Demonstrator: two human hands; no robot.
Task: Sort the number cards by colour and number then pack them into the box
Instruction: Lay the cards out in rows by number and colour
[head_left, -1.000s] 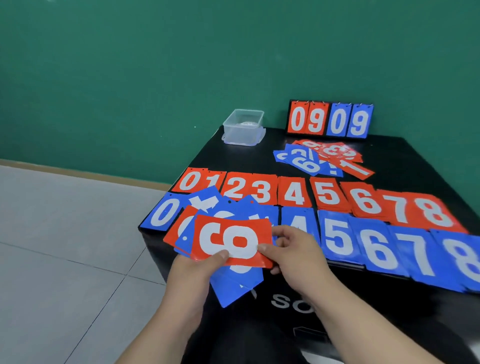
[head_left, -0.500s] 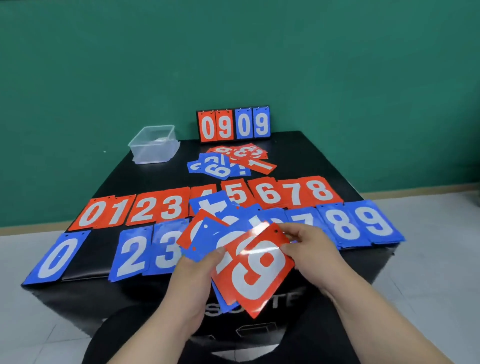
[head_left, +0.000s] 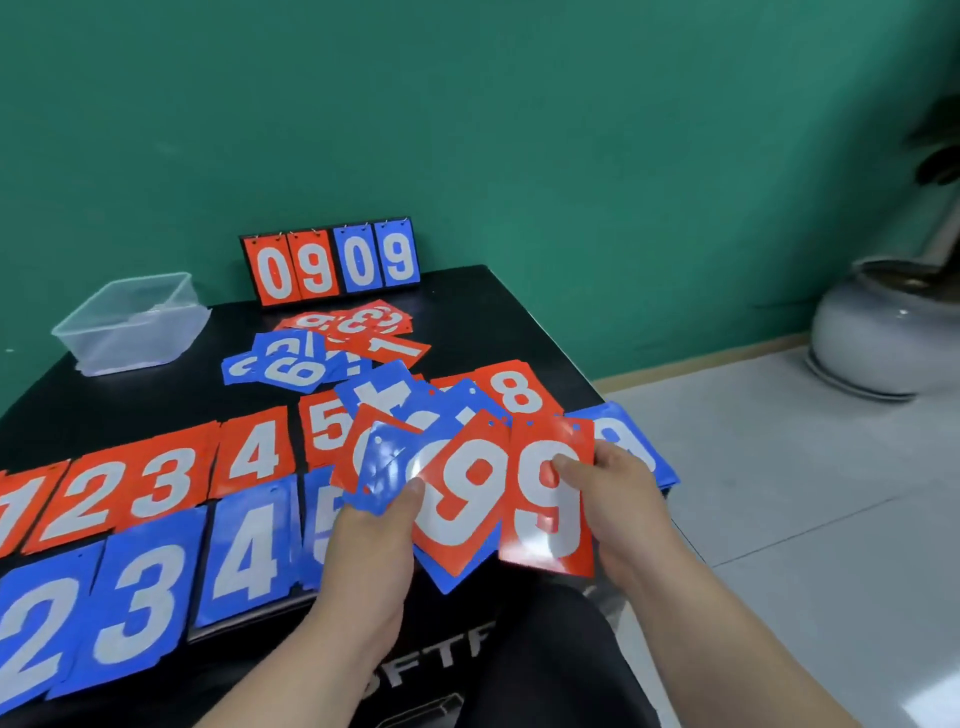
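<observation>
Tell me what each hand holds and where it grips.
Right hand pinches a red 9 card at its right edge. Left hand holds a fan of red and blue cards at its lower left.

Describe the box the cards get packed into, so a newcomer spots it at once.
Find the black table against the green wall. At its far left corner, left of the upright 0909 scoreboard, sits the box. It alone is clear, colourless plastic; its neighbours are red and blue number cards.
</observation>
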